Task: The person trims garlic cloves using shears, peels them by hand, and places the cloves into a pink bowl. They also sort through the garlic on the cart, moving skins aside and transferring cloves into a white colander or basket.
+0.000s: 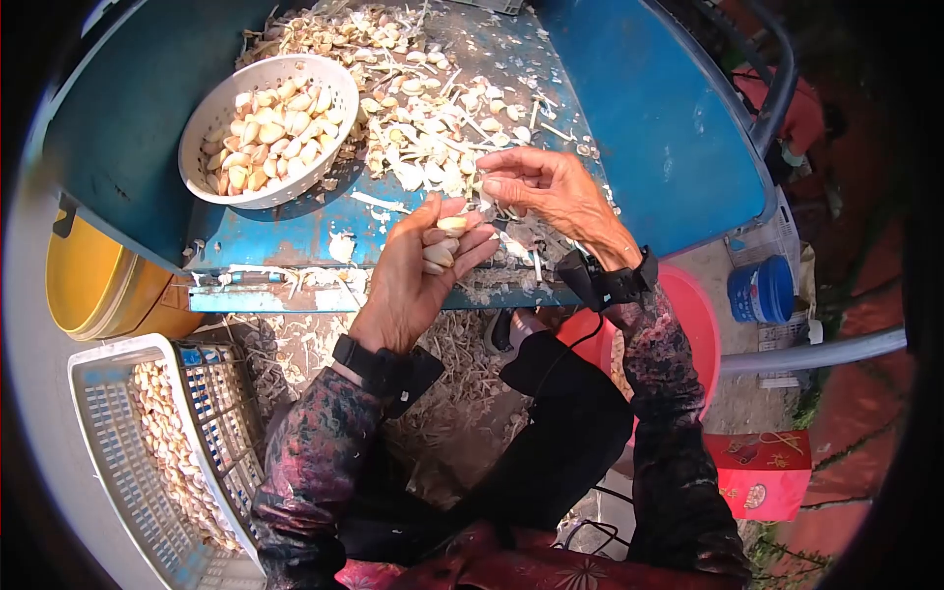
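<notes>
Several garlic cloves (442,250) lie in the curled fingers of my left hand (408,270), held above the front edge of the blue metal bed. To its right, my right hand (560,197) has thumb and fingers drawn together over the bed. A pale scrap shows at those fingertips, too small to name for sure. Loose garlic cloves and papery skins (423,147) are heaped on the bed just beyond both hands. A round white colander (193,147) full of cloves stands tilted at the left of the heap.
Below left is a white plastic crate (118,344) with many cloves, beside a yellow bucket (84,285). A pink basin (693,305), a blue tub (762,290) and a red box (762,472) are at the right. Skins litter the ground.
</notes>
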Motion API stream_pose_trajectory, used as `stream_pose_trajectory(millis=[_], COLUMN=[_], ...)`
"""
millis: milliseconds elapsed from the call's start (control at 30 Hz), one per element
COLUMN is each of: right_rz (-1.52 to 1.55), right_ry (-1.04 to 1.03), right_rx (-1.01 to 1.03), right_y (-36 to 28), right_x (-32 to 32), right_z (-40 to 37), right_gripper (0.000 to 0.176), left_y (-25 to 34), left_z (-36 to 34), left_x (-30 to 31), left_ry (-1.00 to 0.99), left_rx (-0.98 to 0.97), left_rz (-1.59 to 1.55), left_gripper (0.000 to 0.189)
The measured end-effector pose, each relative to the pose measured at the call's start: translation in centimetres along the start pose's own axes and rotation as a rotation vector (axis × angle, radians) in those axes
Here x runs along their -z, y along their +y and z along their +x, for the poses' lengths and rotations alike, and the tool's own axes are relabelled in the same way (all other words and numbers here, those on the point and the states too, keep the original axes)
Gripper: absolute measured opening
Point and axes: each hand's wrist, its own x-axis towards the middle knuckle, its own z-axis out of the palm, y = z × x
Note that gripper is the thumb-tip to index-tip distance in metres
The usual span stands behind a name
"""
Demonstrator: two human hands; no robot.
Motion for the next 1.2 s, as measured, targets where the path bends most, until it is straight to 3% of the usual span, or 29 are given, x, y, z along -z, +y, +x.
stream_pose_trajectory(millis=[67,133,200,233,300,333,400,533,600,867,1033,1133,1200], right_rz=[-0.060,-0.193,-0.557,-0.556,-0.950,-0.951,-0.808,-0.579,-0.256,0.303,0.369,0.371,0.339], right_ry=[0.119,0.368,0.359,0.360,0.253,0.250,0.180,0.267,0.312,0.282,0.201,0.155,0.018], right_rx=[-0.008,-0.098,-0.059,-0.059,0.161,0.159,-0.072,-0.034,-0.109,-0.053,-0.096,0.074,-0.025], right_y=[1.0,3.5,6.2,6.7,7.4,7.5,7.7,8.6,8.8,3.3,2.1,2.2,2.2], right_x=[1.4,3.7,5.7,5.9,6.1,6.3,6.5,7.3,7.6,2.6,-2.0,-3.1,-2.6], right_z=[1.3,4.0,6.4,7.2,8.5,8.9,9.4,7.6,6.0,-2.1,-5.2,-5.7,-5.5], right_gripper=[0.029,0.030,0.026,0.026,0.027,0.027,0.029,0.029,0.031,0.031,0.029,0.032,0.034], left_y=[-0.4,-0.5,-0.3,-0.1,0.1,0.2,0.3,0.4,0.5,-1.0,-2.2,-2.2,-1.8], left_z=[0.3,0.1,0.5,0.5,0.9,1.0,1.0,0.8,0.5,0.3,-0.4,-0.8,-0.7], left_x=[0.2,-0.1,0.4,0.1,0.3,0.4,0.2,0.0,-0.2,0.3,-0.7,-0.6,0.3], left_ry=[-0.061,-0.030,-0.012,0.010,-0.009,-0.030,-0.027,-0.040,-0.033,-0.115,-0.152,-0.237,-0.161], left_rx=[0.056,0.042,0.081,0.083,0.075,0.069,0.070,0.070,0.073,0.080,-0.011,-0.043,-0.014], left_rz=[-0.068,-0.034,0.052,0.024,0.025,0.026,0.023,0.022,0.020,0.126,0.322,0.422,0.364], left_gripper=[0.029,0.027,0.026,0.024,0.024,0.024,0.024,0.022,0.022,0.025,0.031,0.029,0.028])
